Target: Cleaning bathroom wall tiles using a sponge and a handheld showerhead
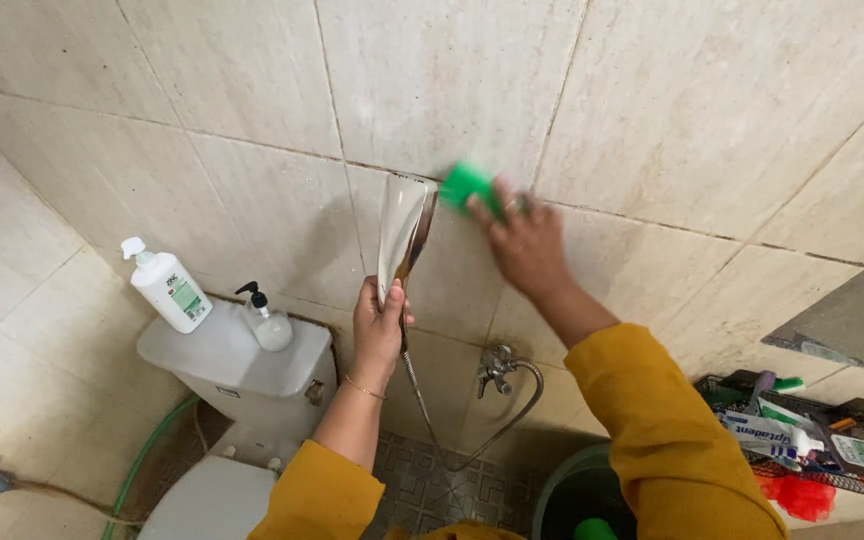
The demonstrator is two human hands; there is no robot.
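My left hand (377, 325) grips the handle of a chrome hand shower (402, 230), held upright with its head close to the beige tiled wall (652, 120). A metal hose (432, 420) runs down from it to a wall tap (497, 368). My right hand (522, 240) presses a green scrubbing sponge (470, 187) against the wall, right beside the shower head. The sponge looks blurred. Both arms wear yellow sleeves.
A white toilet (252, 400) stands lower left, with a white pump bottle (169, 287) and a small clear pump bottle (267, 322) on its tank. A wire rack (812, 440) of tubes and bottles hangs at right. A dark green bucket (577, 495) sits below.
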